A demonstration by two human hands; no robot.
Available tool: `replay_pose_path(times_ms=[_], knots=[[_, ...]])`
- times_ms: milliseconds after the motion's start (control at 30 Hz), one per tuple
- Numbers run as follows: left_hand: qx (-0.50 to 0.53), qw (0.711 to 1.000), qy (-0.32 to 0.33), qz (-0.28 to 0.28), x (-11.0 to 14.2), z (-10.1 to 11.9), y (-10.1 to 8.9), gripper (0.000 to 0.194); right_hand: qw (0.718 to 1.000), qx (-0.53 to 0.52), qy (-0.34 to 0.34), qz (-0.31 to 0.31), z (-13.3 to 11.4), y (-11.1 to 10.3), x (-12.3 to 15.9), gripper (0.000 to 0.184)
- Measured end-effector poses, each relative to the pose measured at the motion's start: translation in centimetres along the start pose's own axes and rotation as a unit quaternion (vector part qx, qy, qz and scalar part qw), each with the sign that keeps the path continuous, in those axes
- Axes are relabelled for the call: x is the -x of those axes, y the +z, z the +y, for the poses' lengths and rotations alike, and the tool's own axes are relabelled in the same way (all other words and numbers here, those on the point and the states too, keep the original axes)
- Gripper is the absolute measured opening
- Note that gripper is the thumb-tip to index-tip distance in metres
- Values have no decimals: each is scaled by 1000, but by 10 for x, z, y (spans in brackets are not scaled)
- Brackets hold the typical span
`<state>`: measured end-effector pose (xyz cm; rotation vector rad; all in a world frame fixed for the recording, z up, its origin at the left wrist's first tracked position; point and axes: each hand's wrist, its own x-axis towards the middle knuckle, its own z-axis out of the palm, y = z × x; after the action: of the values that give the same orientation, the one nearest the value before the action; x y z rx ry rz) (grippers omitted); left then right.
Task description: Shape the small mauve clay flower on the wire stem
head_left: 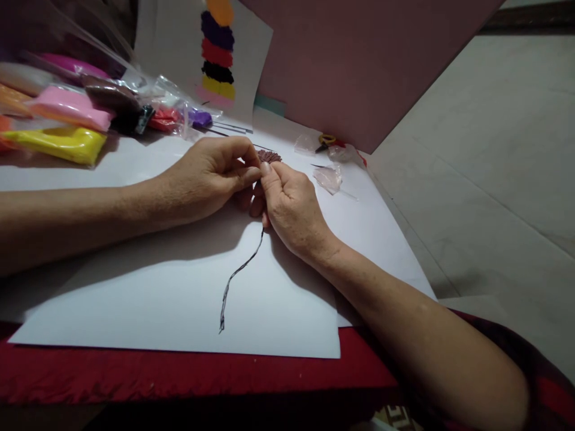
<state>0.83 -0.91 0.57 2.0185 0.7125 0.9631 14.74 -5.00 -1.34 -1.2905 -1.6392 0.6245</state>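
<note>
Over the middle of the white paper [179,299], my two hands meet fingertip to fingertip. My left hand [224,170] is closed in a pinch, thumb against forefinger. My right hand [291,200] is closed too, its thumb pressed on top. A small brown, ridged piece, looking like modelling clay [269,156], shows just beyond the fingertips; its lower part is hidden behind them. From below the right hand a thin, black, twisted line [242,266] runs toward me over the paper; whether it is a cord or a drawn stroke I cannot tell.
Clear packs of coloured clay, among them a yellow pack [67,143] and a pink pack [72,108], lie at left. A sheet with colour swatches [218,57] stands behind. Yellow-handled scissors [326,141] and a crumpled clear wrapper [327,178] are at right. Red cloth [202,374] edges the front.
</note>
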Motion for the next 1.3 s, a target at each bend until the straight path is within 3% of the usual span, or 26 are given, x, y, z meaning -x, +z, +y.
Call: replay_pose_path(times_ms=[300, 500, 1300], knots=[[-19, 1000, 5, 12, -1, -4, 0, 10, 1000, -1, 9, -7, 0, -1, 0, 39], [-128, 990, 42, 48, 5, -1, -1, 8, 1000, -9, 5, -8, -3, -1, 1, 39], [-89, 995, 13, 36, 3, 0, -1, 10, 998, -52, 17, 6, -3, -1, 2, 38]])
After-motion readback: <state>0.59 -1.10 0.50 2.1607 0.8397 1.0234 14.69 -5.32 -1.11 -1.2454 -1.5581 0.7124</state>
